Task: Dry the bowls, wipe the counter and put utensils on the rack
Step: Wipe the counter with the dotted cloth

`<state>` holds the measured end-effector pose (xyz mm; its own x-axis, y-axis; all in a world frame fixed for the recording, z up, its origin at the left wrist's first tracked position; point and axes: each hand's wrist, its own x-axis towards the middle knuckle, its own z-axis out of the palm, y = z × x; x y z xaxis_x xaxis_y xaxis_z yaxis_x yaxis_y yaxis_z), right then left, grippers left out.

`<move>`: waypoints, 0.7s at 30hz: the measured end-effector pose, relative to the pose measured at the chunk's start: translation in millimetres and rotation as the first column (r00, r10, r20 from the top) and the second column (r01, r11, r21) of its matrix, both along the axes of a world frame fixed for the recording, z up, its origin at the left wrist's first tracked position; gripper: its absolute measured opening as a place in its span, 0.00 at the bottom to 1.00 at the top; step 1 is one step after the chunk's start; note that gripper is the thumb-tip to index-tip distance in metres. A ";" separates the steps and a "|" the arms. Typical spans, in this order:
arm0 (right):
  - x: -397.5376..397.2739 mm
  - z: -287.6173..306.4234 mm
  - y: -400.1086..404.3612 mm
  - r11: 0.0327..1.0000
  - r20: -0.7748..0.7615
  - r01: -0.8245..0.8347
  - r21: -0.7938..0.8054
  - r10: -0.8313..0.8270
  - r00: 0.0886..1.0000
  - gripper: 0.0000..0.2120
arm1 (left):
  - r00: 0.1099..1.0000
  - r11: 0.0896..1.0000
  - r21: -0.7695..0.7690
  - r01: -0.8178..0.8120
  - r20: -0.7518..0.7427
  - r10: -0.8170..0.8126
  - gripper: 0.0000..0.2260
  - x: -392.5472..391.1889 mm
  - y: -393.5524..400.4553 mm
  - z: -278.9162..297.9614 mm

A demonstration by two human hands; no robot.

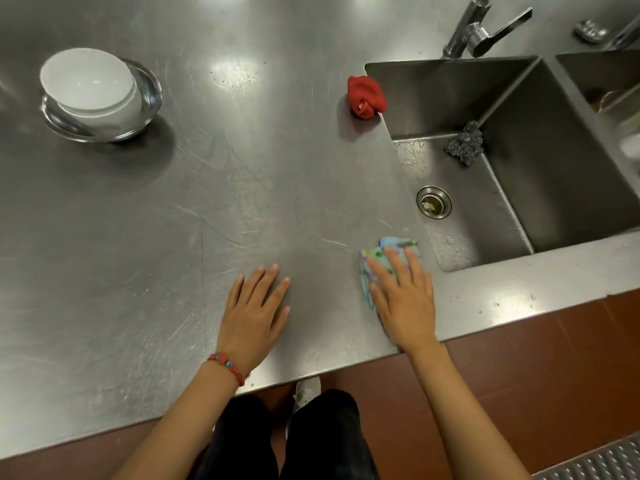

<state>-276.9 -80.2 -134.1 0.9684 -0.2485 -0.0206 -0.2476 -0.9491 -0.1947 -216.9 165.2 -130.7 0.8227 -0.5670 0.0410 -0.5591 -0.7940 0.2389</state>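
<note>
My right hand (403, 299) lies flat, fingers spread, pressing a folded blue-green patterned cloth (375, 258) onto the steel counter (207, 202) near the sink's front left corner. My left hand (254, 306) rests flat on the bare counter, palm down, holding nothing. At the far left a white bowl (88, 79) sits inside a shallow steel bowl (152, 88). No rack or utensils show.
A crumpled red cloth (365, 95) lies at the sink's back left corner. The sink (554, 161) holds a steel scourer (464, 142) and a drain (434, 201). A tap (481, 29) stands behind it. A second basin (602, 77) is at the right. Water drops dot the front ledge.
</note>
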 end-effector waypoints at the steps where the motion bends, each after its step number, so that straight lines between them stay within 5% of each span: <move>1: 19.2 0.7 -9.7 0.999 0.001 0.046 0.016 -0.046 0.999 0.20 | 1.000 1.000 0.001 -0.001 0.001 0.001 0.19 0.0 -0.6 0.1; 6: 85.3 5.1 -40.8 0.994 -0.022 0.110 0.015 -0.109 0.994 0.20 | 0.998 0.999 -0.010 -0.052 -0.025 0.052 0.19 -0.6 -6.3 3.5; 14: 17.5 1.4 5.8 0.994 0.010 -0.107 -0.002 0.107 0.994 0.20 | 0.976 0.978 -0.054 -0.202 -0.089 0.197 0.21 32.4 -40.8 11.3; 21: 138.4 4.5 -27.4 0.997 -0.003 -0.077 0.015 0.077 0.997 0.20 | 0.969 0.970 -0.016 -0.241 -0.057 0.240 0.21 44.2 -48.3 -2.0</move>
